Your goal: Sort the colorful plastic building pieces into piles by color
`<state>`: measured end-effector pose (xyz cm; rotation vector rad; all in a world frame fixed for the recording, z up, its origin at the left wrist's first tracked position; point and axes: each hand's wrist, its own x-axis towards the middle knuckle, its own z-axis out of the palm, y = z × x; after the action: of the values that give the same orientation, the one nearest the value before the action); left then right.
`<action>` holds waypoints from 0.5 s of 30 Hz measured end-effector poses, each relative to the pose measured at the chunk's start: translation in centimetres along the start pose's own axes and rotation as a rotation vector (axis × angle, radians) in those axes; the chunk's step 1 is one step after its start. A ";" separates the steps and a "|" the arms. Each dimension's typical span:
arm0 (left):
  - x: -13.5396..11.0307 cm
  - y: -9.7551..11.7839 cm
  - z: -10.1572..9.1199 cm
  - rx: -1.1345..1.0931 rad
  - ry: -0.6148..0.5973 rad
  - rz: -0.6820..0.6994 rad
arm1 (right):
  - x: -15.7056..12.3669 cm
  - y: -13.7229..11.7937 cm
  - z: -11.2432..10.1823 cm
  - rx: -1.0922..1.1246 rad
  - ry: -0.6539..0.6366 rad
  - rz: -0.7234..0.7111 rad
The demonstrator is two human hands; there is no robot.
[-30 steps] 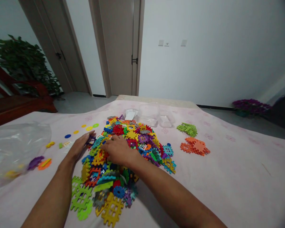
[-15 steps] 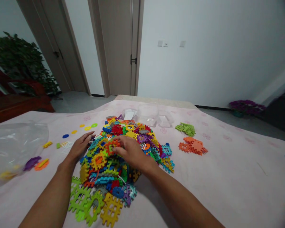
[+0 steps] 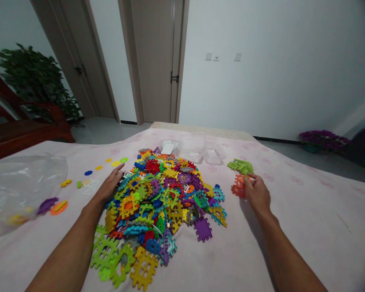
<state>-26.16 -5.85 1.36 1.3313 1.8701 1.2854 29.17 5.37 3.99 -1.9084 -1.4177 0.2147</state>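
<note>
A big heap of coloured plastic interlocking building pieces (image 3: 170,173) lies in the middle of the cloth. My left hand (image 3: 110,184) rests against its left side, fingers stretched out, and appears to hold nothing. Over to the right, my right hand (image 3: 257,194) pinches an orange interlocking piece (image 3: 239,186) at the small orange pile, whose other pieces are mostly hidden behind the hand. Just beyond it lies a small pile of light green pieces (image 3: 241,165). A purple square piece (image 3: 203,229) lies flat at the heap's near right edge.
Clear plastic boxes (image 3: 193,144) stand behind the heap. A transparent bag (image 3: 24,190) lies at the left, near loose purple (image 3: 47,206) and orange pieces (image 3: 59,208). Small discs (image 3: 88,173) and white window pieces (image 3: 90,185) lie left of the heap. Pink patterned cloth (image 3: 295,227) covers the table.
My right hand has moved from the heap to the orange pile on the right, carrying an orange piece. Some heap pieces have shifted, and a purple square now shows in front. My left hand stays put.
</note>
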 end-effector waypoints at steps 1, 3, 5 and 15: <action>-0.1 0.4 0.2 0.023 -0.002 0.034 | 0.5 1.2 -0.3 -0.080 0.005 0.019; -0.3 1.3 0.7 0.055 -0.025 0.084 | 1.2 3.0 -0.8 -0.172 -0.005 0.008; -0.6 2.2 1.3 0.071 -0.076 0.117 | 1.5 4.2 -1.0 -0.224 0.024 -0.036; -0.8 -0.6 -2.7 0.617 0.161 -0.036 | -0.3 5.0 0.1 -0.195 0.293 -0.398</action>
<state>-28.29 -7.66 1.92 1.5021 2.5196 0.8388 32.84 4.59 0.61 -1.6756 -1.6177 -0.3901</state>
